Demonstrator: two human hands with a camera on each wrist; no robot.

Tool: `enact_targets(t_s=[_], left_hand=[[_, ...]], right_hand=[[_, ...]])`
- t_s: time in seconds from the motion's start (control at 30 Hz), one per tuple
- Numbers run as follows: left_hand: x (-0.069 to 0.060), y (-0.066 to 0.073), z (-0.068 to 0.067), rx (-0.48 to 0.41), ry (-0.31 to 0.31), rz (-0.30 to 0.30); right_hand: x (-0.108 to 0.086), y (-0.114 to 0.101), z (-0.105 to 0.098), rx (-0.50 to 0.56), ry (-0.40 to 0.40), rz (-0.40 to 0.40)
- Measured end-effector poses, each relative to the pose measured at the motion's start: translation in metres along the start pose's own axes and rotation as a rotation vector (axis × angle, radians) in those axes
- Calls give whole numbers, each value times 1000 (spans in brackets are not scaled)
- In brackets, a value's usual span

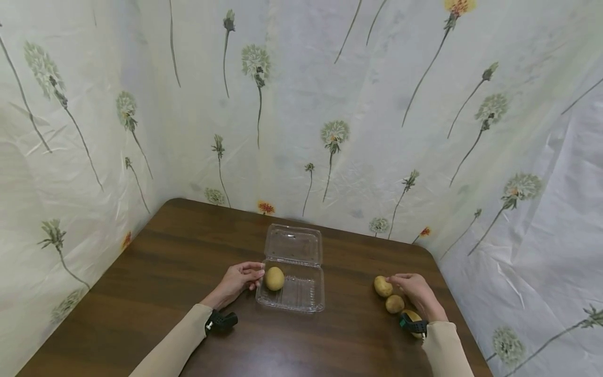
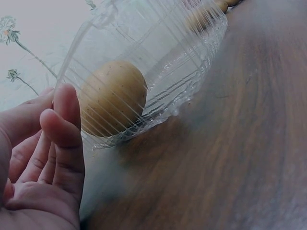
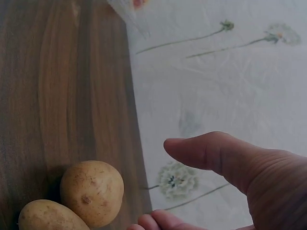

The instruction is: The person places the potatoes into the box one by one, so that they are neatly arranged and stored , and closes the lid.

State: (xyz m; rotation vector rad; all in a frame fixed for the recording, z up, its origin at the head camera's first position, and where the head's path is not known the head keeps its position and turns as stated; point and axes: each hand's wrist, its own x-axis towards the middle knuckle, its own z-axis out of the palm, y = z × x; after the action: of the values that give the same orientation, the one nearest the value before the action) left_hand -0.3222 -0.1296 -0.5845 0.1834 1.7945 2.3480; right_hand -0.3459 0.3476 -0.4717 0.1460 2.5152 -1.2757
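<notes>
A clear plastic clamshell container [image 1: 308, 294] lies on the table with its lid [image 1: 294, 245] folded back. My left hand [image 1: 237, 283] pinches its left rim between thumb and fingers. One potato [image 1: 275, 279] sits inside at the left; through the ribbed wall it shows in the left wrist view [image 2: 114, 98]. Over on the right, my right hand [image 1: 419, 296] is beside a potato [image 1: 383, 286], thumb and fingers apart with nothing gripped. A second potato [image 1: 394, 303] lies close by, and a third [image 1: 413, 318] is partly hidden by the wrist band.
The brown wooden table [image 1: 348, 335] has rounded far corners. A pale cloth [image 1: 292, 104] with printed flowers hangs behind it and along both sides. In the right wrist view the table's edge [image 3: 136, 115] runs near the right hand. Dark bands [image 1: 221, 320] circle the wrists.
</notes>
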Motion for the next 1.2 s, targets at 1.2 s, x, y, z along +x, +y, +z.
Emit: enact_targets(t_s=[1.2], left_hand=[[3, -3, -1, -3, 13, 3]], right_hand=[[33, 16, 18, -20, 55, 22]])
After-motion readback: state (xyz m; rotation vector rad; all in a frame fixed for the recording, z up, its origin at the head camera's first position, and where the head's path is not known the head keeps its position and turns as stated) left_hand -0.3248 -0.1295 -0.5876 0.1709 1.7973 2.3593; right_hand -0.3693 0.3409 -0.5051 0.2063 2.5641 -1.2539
